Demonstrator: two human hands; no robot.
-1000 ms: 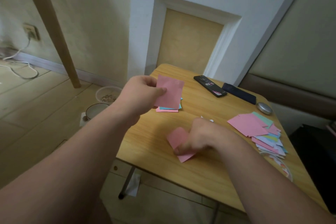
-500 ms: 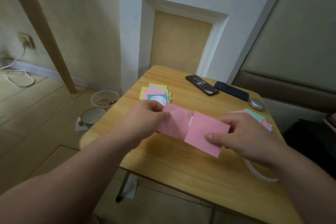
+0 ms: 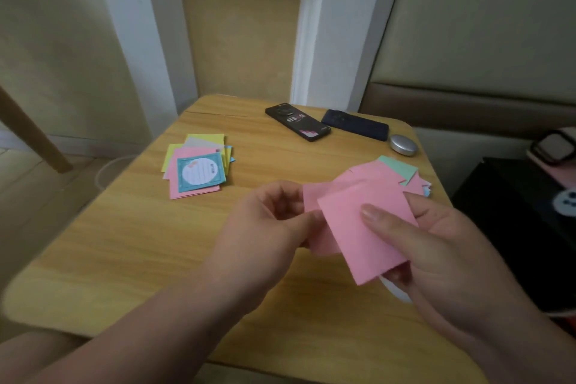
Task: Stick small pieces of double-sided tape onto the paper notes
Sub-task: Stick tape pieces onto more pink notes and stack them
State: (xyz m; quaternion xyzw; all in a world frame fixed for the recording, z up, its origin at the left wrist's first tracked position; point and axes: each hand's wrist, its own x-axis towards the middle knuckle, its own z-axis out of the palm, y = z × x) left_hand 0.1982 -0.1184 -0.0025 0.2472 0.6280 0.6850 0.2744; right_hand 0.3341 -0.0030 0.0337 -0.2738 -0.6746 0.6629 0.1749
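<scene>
Pale room, with a white-framed recess in the wall far beyond both hands and a padded panel off past the right hand. Small wooden table with rounded corners under the hands. Left hand curled, thumb and fingers pinching the left edge of a rear pink note. Right hand gripping a front pink note, thumb flat across its face, fingers curled beneath. Front note overlapping the rear one, both lifted off the tabletop. Under the right hand, a white curved strip, mostly hidden. Beyond the left hand, a stack of notes topped by a teal printed card; just beyond the right hand, a loose pile of notes. Farther back, a remote, a dark phone and a silver oval case. Open wood left of the left hand out to the table edge; right table edge close beside the right hand.
</scene>
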